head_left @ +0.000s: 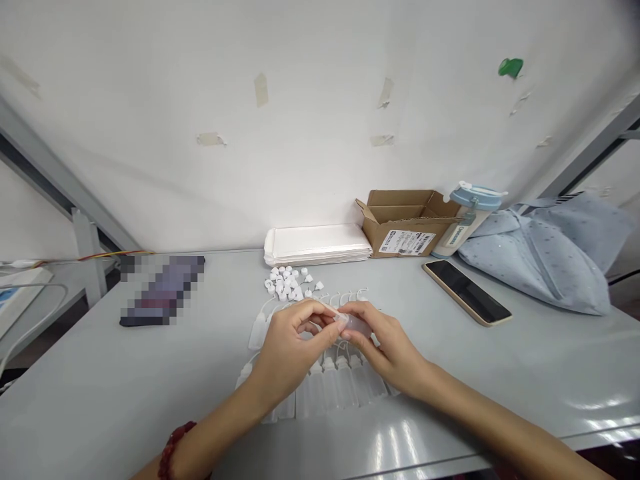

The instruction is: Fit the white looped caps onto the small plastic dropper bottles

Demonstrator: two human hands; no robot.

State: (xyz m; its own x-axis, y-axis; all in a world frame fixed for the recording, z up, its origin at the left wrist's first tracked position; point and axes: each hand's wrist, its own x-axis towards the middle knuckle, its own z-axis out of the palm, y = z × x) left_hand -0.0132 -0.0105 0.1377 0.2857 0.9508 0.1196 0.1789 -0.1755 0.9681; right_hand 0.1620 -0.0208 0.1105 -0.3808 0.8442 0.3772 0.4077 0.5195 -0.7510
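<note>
Between my two hands a small translucent plastic bottle is held above the table. My right hand is closed around its body. My left hand pinches its top end with thumb and fingertips; whether a cap sits there is mostly hidden by the fingers. Under and in front of my hands lie rows of similar translucent bottles with white tops and thin loops. My wrists and fingers cover part of these rows. Just beyond them is a loose pile of small white caps.
Behind the caps lies a stack of flat white packets. Right of it stand an open cardboard box and a blue-lidded cup. A phone and a light-blue cloth bag lie at right. A blurred dark item lies at left.
</note>
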